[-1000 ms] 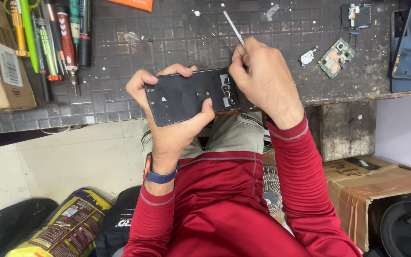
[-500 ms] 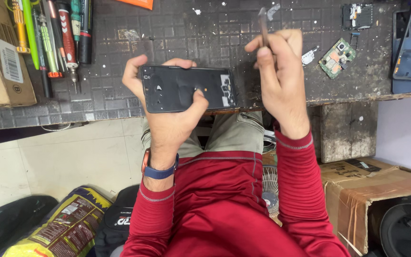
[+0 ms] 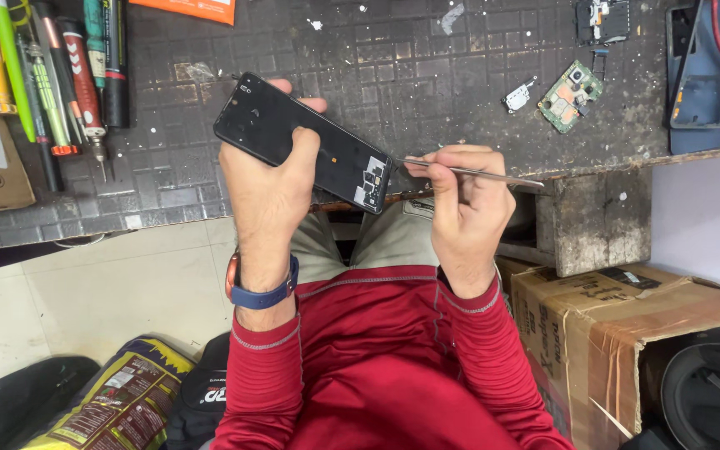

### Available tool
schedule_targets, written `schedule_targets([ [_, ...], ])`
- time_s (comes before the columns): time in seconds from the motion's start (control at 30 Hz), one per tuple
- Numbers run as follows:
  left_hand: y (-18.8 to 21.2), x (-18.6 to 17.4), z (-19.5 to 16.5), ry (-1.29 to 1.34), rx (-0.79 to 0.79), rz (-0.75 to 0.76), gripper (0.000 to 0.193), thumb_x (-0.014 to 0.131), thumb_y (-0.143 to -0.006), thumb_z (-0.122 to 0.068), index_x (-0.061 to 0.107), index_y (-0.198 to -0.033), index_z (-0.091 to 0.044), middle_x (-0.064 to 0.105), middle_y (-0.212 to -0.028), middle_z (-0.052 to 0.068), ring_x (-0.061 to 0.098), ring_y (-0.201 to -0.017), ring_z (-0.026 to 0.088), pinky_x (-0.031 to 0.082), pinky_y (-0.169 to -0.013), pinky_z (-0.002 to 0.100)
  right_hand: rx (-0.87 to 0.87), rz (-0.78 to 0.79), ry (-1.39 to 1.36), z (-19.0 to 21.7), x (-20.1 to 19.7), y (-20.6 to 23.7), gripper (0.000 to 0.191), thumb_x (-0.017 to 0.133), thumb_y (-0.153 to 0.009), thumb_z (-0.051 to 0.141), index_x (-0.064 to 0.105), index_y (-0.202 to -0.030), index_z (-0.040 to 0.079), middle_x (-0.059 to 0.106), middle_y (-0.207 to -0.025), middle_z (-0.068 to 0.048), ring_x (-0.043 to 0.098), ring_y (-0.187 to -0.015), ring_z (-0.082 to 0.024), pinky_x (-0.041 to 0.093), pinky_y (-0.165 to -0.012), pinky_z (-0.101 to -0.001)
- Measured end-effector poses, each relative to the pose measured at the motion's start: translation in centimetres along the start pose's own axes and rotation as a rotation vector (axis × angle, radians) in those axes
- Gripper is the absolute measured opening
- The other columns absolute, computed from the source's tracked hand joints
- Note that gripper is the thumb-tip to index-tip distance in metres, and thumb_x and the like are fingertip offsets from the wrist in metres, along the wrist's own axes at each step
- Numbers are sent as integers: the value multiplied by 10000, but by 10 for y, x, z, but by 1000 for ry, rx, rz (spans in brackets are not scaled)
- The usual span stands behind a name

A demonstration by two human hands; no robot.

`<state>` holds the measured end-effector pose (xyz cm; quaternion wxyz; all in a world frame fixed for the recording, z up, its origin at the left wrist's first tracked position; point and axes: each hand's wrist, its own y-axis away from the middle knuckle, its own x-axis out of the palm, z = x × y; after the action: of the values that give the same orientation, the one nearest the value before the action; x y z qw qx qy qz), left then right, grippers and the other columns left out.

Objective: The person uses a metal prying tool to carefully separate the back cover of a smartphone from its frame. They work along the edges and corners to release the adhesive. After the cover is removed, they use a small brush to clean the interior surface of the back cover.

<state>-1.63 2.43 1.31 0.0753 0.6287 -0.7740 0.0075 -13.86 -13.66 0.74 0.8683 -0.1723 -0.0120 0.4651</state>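
Currently, the left hand [image 3: 270, 179] is holding a black, flat, rectangular phone body with its back cover removed [image 3: 303, 142] above the front edge of the dark, gridded work mat [image 3: 427, 67]. The phone body is lying tilted, its upper end pointing up-left and its lower end pointing down-right. A pale patch of exposed internal parts is showing at the lower-right end, and a small orange spot is showing near the middle.

The left-hand fingers are wrapping around the phone body: the thumb is pressing on the near face, and the fingertips [image 3: 310, 104] are curling over the far long edge.

The right hand [image 3: 464, 208] is pinching a thin, straight, silver metal pry tool [image 3: 468, 172] between the thumb and the bunched fingers. The tool is lying nearly level, and its left tip is meeting the lower-right corner of the phone body.

A green circuit board [image 3: 571, 96] is lying on the mat, well apart from both hands. Coloured screwdrivers [image 3: 60, 75] are lying at the left.
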Motion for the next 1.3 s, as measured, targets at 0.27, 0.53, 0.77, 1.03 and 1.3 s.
schedule_targets([
  [0.27,1,-1,3,-29,30,-8,376,614,-927,19,566,-1300,20,788,-1117,129,741,-981,134,627,-841,282,3,43,62,0,0,4,88,581,-1104,-86,508,-1146,-60,638,-1128,-142,745,-1078,-242,625,-977,-332],
  [0.53,1,-2,5,-82,51,-13,368,627,-920,7,574,-1284,12,794,-1098,121,756,-964,134,643,-820,287,-18,36,79,0,3,2,85,585,-1107,-80,509,-1142,-59,641,-1131,-141,748,-1082,-234,633,-942,-307],
  [0.77,1,-1,5,-93,67,-13,361,622,-920,8,580,-1279,12,797,-1090,112,755,-954,125,640,-822,286,-66,43,183,1,3,0,103,613,-1092,-82,522,-1134,-60,656,-1112,-146,749,-1049,-213,631,-914,-290],
  [1.03,2,-1,3,-86,58,-5,350,618,-918,9,578,-1266,14,797,-1081,112,749,-944,126,632,-815,285,-284,41,427,-1,5,3,156,715,-993,-104,598,-1061,-26,704,-1073,-162,761,-1002,-264,629,-871,-316],
  [1.3,1,-3,3,-72,54,5,332,610,-916,21,582,-1247,14,799,-1067,112,751,-943,125,636,-816,286,-369,3,407,-9,11,10,203,769,-939,-99,612,-1031,-8,721,-1081,-163,756,-1035,-298,638,-908,-347],
])
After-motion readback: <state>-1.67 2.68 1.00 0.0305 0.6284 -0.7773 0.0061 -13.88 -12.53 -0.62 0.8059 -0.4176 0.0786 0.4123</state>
